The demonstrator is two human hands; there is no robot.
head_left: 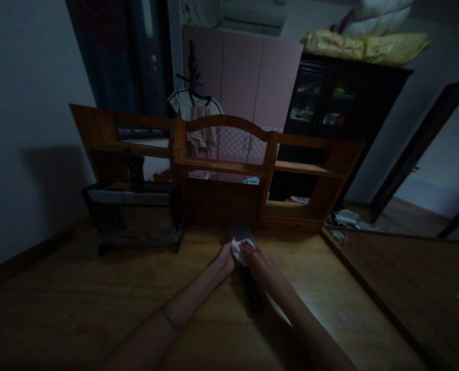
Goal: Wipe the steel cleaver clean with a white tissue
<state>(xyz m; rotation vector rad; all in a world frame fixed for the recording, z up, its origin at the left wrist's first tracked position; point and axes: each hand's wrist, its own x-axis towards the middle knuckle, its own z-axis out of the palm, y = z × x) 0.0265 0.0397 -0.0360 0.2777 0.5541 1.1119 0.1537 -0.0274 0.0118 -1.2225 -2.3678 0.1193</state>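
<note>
In the head view a cleaver-like knife lies between my hands, its broad dark blade (pixel 240 232) pointing away from me and its black handle (pixel 251 293) toward me. A crumpled white tissue (pixel 239 251) covers part of the blade near the handle. My right hand (pixel 255 257) is closed on the tissue and presses it against the blade. From the left side, my left hand (pixel 226 258) grips the edge of the blade beside the tissue. Its fingertips are partly hidden, and the dim light blurs detail.
A wooden shelf unit (pixel 225 166) spans the far side of the wooden surface (pixel 136 293). On the left stands a dark, boxy appliance-like object (pixel 136 219) with a black upright piece (pixel 136 170). Behind are pink cabinets (pixel 241 77) and hanging clothes (pixel 202 118).
</note>
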